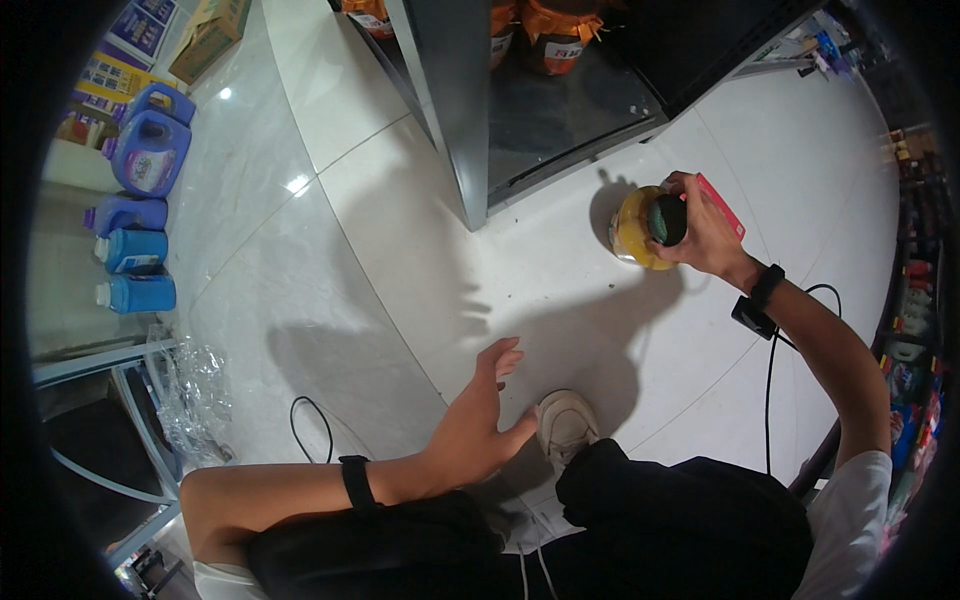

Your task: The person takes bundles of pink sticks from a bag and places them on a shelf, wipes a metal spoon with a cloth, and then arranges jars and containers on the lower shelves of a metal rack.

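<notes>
My right hand (705, 232) grips a large yellow jar (636, 229) by its dark lid (667, 220). The jar is seen from above, over the white tiled floor (555, 300); whether it touches the tiles I cannot tell. A flat pink-red card or box (721, 206) shows just behind the fingers of this hand, and how it is held is hidden. My left hand (476, 420) hangs in the air with nothing in it, its fingers apart, near my beige shoe (568, 424).
A dark metal shelf unit (457, 112) stands ahead, with orange-covered jars (559, 37) on its bottom board. Purple detergent jugs (154, 154) and blue bottles (142, 292) line the left. Clear plastic wrap (195, 397) lies near a metal-framed chair (142, 420). Stocked shelves (911, 322) run along the right.
</notes>
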{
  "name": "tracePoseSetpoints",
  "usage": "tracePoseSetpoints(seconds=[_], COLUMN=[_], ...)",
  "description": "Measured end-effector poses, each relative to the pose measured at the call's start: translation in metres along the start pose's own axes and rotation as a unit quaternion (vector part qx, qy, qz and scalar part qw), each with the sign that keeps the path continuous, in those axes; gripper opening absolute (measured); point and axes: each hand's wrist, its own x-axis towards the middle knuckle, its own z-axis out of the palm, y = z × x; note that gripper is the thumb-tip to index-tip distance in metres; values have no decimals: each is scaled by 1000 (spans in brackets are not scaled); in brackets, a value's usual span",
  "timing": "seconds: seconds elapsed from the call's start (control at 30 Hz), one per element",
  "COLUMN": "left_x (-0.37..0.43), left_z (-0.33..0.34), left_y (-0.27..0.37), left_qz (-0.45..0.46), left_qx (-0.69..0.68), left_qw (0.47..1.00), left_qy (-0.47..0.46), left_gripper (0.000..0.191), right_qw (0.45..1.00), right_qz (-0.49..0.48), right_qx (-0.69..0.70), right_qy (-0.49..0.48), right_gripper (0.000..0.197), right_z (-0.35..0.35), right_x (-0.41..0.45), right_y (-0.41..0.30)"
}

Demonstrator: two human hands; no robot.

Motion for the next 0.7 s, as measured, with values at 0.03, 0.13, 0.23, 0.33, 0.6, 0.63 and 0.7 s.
tracePoseSetpoints(seconds=[0.03,0.13,0.23,0.33,0.6,0.63,0.7], left_x=[0,1,2,2,0,0,0], left_z=[0,1,1,2,0,0,0], left_y=[-1,-4,-7,-10,-10,-11,-12], left_qz=[0,-2,-2,-3,-28,-29,-33], left_qx=[0,-2,3,6,4,4,-6], left_qw=[1000,1000,1000,1000,1000,1000,999], left_qy=[0,-3,-7,-3,-10,-9,-9], left_gripper=[78,78,77,76,71,71,68], right_qw=[1000,1000,1000,999,986,983,976], right_qz=[0,-15,-20,-33,-85,-94,-114], right_qx=[0,2,-5,-5,-75,-64,-60], right_qy=[0,2,-6,-18,124,143,177], right_gripper=[94,96,101,110,87,83,77], right_z=[0,0,-2,-7,-48,-53,-59], right_x=[0,-2,-3,-1,54,65,88], right_y=[2,3,-1,-11,-35,-41,-50])
